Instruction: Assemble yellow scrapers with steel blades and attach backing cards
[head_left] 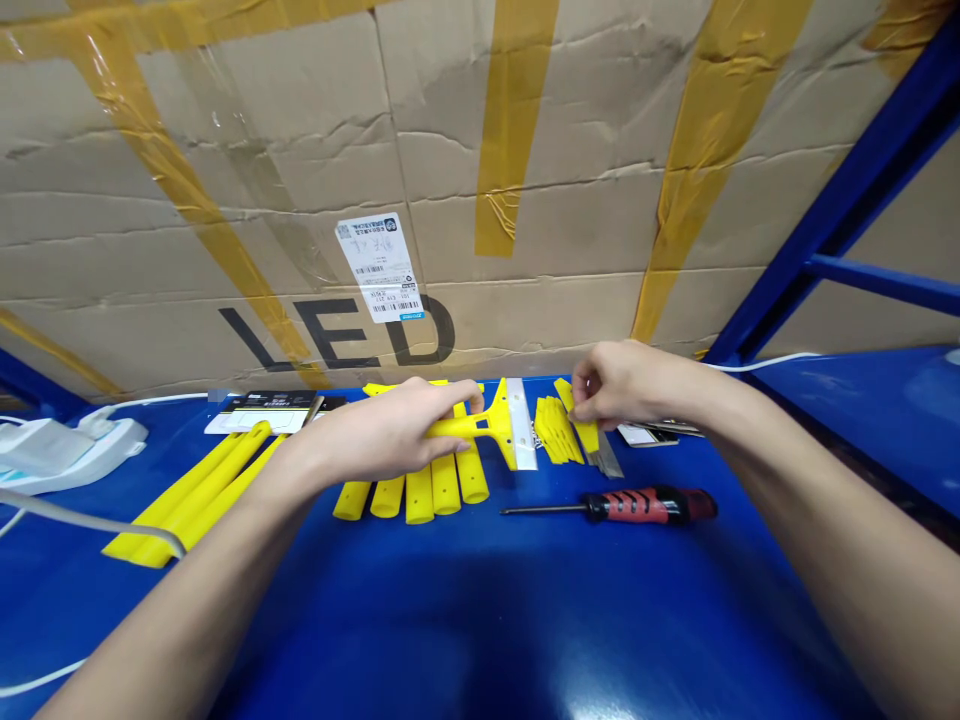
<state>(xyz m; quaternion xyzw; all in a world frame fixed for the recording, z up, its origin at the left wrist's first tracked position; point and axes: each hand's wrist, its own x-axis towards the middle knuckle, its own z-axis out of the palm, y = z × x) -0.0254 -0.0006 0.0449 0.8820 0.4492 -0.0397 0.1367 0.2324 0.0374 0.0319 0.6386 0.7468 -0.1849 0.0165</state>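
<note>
Scraper of yellow plastic, with a steel blade across its wide end, was held above the bench in the left hand. That hand was clenched around the scraper's handle, with the fingers wrapped over the top and the blade end projecting to the right of the fingertips.

To the right of the scraper, the right hand was pinching a yellow head between thumb and fingers. A second blade projected from the lower end of that head. Just left of the head lay a stack of yellow heads, overlapping one another.

Directly below the scraper, five short yellow handles lay parallel, side by side, their upper ends hidden beneath the left hand. Well left of the scraper lay a bundle of long yellow handles, with printed cards above them and a white power strip further out. Below and to the right lay a screwdriver with a red-and-black grip, its shaft pointing left. Flat packets, too small to identify, lay right of the right hand.

All these items rested on a blue bench. Behind the scraper stood a taped cardboard carton printed "LED", bearing a barcode label. A blue steel rack frame rose at the right.
</note>
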